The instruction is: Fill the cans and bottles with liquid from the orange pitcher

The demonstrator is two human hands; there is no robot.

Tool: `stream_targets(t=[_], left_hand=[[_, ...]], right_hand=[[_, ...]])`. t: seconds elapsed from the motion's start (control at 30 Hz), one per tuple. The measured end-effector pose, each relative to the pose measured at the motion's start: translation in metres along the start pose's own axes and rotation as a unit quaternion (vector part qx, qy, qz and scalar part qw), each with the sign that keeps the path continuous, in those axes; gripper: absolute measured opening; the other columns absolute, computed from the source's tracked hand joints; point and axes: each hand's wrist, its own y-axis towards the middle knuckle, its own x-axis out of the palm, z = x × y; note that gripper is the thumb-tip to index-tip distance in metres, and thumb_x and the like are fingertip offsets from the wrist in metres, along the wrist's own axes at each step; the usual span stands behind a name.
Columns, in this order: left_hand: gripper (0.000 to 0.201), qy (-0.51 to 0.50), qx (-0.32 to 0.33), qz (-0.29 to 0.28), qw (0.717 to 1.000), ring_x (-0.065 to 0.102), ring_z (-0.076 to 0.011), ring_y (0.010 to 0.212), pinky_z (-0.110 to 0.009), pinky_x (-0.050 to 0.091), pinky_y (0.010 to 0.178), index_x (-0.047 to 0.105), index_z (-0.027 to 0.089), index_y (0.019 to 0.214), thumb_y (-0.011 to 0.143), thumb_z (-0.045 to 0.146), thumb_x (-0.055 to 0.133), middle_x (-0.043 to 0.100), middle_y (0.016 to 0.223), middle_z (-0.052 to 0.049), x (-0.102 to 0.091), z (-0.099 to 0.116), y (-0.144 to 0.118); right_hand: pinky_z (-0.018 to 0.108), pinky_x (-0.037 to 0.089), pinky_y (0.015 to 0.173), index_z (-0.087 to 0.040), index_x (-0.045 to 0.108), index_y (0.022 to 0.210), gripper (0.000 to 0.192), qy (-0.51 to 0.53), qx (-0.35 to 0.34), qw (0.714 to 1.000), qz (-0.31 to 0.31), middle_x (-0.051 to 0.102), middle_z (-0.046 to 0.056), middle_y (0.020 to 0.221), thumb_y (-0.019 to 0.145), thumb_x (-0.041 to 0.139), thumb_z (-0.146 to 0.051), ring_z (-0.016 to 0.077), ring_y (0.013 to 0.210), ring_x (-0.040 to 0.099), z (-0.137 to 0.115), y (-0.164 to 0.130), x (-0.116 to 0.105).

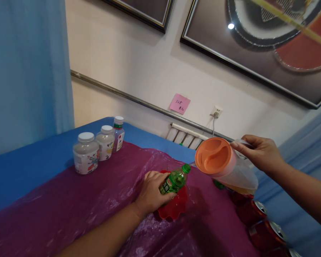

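My left hand [152, 192] is wrapped round a small green drink bottle [176, 180], which leans to the right over a red bowl with a scalloped rim [173, 211]. At the bottle's top is a green ring or cap; I cannot tell which. My right hand [263, 153] grips the handle of a translucent pitcher with an orange lid [214, 157]. The pitcher is tipped to the left, its spout side close to the bottle's mouth. Whether liquid runs between them is too faint to tell.
Two wide white-capped jars [86, 155] [105, 144] and a slim bottle [118, 135] stand at the left. Several red cans [253, 212] line the right side. Wet purple plastic sheeting [96, 207] covers part of the blue table [21, 167]. A wall with a socket [216, 111] rises behind.
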Motion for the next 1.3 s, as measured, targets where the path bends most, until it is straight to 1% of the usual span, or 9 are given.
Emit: stream_targets(t=[0.23, 0.53, 1.0, 1.17, 1.3], left_hand=[[0.063, 0.001, 0.000, -0.003, 1.000, 0.061, -0.0303, 0.109, -0.046, 0.039, 0.101, 0.070, 0.028, 0.126, 0.067, 0.042, 0.088, 0.075, 0.113, -0.004, 0.001, -0.001, -0.001], [0.064, 0.010, 0.001, -0.007, 1.000, 0.061, -0.0300, 0.109, -0.046, 0.040, 0.101, 0.070, 0.028, 0.127, 0.068, 0.044, 0.088, 0.074, 0.113, -0.003, 0.001, -0.004, 0.000], [0.065, 0.007, 0.007, -0.006, 1.000, 0.061, -0.0298, 0.108, -0.046, 0.039, 0.101, 0.069, 0.029, 0.126, 0.067, 0.046, 0.089, 0.075, 0.114, -0.003, 0.002, -0.004, 0.000], [0.067, 0.003, 0.003, -0.005, 1.000, 0.061, -0.0300, 0.108, -0.045, 0.039, 0.101, 0.069, 0.028, 0.127, 0.066, 0.044, 0.090, 0.075, 0.113, -0.004, 0.002, -0.005, 0.000], [0.067, 0.004, 0.002, -0.007, 1.000, 0.061, -0.0300, 0.109, -0.045, 0.039, 0.101, 0.070, 0.028, 0.127, 0.065, 0.045, 0.090, 0.075, 0.113, -0.003, 0.002, -0.003, 0.000]], right_hand=[[0.025, 0.026, 0.046, -0.021, 0.053, 0.054, 0.070, -0.002, 0.009, 1.000, -0.008, 0.036, -0.003, 0.053, 0.068, 0.066, -0.088, 0.0108, 0.052, 0.034, -0.001, -0.001, -0.002], [0.025, 0.028, 0.047, -0.022, 0.055, 0.058, 0.065, -0.024, -0.012, 1.000, 0.005, 0.038, -0.003, 0.056, 0.075, 0.066, -0.083, 0.0116, 0.053, 0.035, 0.012, -0.001, -0.002], [0.025, 0.027, 0.048, -0.021, 0.055, 0.057, 0.068, -0.023, 0.003, 1.000, -0.012, 0.037, -0.003, 0.055, 0.072, 0.065, -0.087, 0.0115, 0.054, 0.035, 0.005, -0.001, -0.005], [0.025, 0.027, 0.048, -0.021, 0.056, 0.058, 0.066, -0.033, -0.011, 0.999, 0.005, 0.037, -0.003, 0.056, 0.074, 0.066, -0.085, 0.0116, 0.055, 0.035, 0.008, -0.001, -0.006], [0.026, 0.028, 0.048, -0.021, 0.056, 0.059, 0.066, -0.035, -0.017, 0.999, 0.006, 0.037, -0.003, 0.057, 0.075, 0.066, -0.084, 0.0120, 0.055, 0.035, 0.008, -0.002, -0.007]])
